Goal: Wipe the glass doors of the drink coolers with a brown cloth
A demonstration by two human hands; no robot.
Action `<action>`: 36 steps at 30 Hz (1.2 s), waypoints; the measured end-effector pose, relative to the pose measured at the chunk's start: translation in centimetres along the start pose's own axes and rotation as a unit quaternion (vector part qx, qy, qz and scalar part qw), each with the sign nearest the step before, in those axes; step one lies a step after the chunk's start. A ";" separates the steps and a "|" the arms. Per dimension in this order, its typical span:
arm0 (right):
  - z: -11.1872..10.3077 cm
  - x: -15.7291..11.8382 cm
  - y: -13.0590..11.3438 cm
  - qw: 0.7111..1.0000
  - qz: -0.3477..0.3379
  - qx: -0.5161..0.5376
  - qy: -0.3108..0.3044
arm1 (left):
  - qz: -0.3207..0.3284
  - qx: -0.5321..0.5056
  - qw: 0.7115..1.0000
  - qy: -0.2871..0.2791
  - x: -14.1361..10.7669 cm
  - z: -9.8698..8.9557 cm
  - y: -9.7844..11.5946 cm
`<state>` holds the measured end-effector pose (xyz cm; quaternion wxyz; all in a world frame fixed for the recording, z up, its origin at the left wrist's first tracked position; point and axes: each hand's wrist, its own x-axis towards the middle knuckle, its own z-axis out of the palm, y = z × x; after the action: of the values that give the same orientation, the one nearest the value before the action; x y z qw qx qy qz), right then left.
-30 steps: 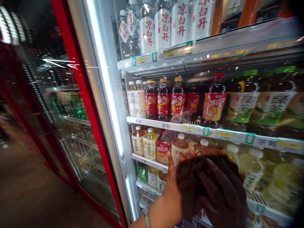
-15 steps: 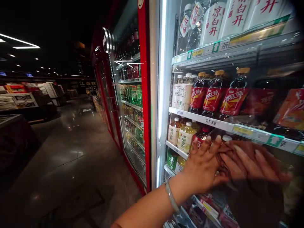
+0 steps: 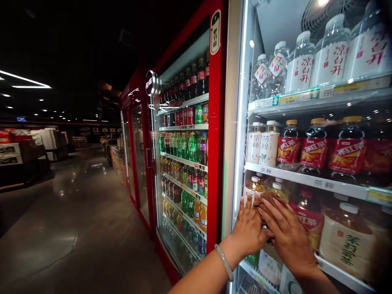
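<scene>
Both of my hands are raised at the glass front of a lit drinks fridge point(image 3: 241, 122), fingers stretched out. My left hand point(image 3: 249, 228), with a pale bangle point(image 3: 224, 261) on its wrist, lies flat with its fingers pointing up. My right hand point(image 3: 286, 237) is close beside it, fingers extended up and left. Around the fingertips there is a brownish patch point(image 3: 269, 199); I cannot tell whether it is a reflection or something thin under the hands. Behind the hands stand bottled teas, among them a red-labelled bottle point(image 3: 307, 218) and a large cream-labelled bottle point(image 3: 348, 237).
Clear water bottles point(image 3: 332, 53) fill the upper shelf, with red-labelled tea bottles point(image 3: 347, 147) below. To the left stands a red-framed fridge point(image 3: 217, 143) of sodas. A shiny floor point(image 3: 82, 212) runs back past stacked boxes point(image 3: 52, 139).
My view has shifted, showing more of both fridges. In the picture, both hands have moved left and slightly down; the right hand, blurred before, now shows clearly with its fingers pointing upward.
</scene>
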<state>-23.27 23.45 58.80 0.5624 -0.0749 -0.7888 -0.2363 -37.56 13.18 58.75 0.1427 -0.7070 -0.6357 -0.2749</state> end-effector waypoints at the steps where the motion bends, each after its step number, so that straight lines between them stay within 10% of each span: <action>1: 1.1 1.4 -0.8 1.000 0.003 -0.004 0.009 | 0.011 0.006 1.000 0.002 0.4 -1.2 -1.6; 13: 8.0 25.4 -2.4 0.988 0.066 -0.010 0.141 | 0.105 0.117 0.965 0.211 12.0 -20.3 -11.1; 21: 12.0 17.4 -8.4 0.999 -0.016 -0.039 -0.013 | 0.120 0.055 0.984 0.123 4.0 -13.6 -19.1; 24: 11.7 18.7 -7.9 0.995 -0.081 -0.058 -0.026 | 0.122 0.053 0.984 0.116 3.6 -13.9 -20.2; 33: 7.6 44.2 0.2 0.968 -0.206 -0.143 -0.010 | 0.107 0.069 0.943 0.308 19.5 -30.6 -18.2; 36: 7.7 47.4 0.3 0.974 -0.169 -0.152 0.004 | 0.102 0.070 0.934 0.336 22.1 -33.4 -18.1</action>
<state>-46.59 20.22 100.63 0.4997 -0.0238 -0.7425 -0.4455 -61.30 15.64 95.62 0.4244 -0.6223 -0.4929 -0.4356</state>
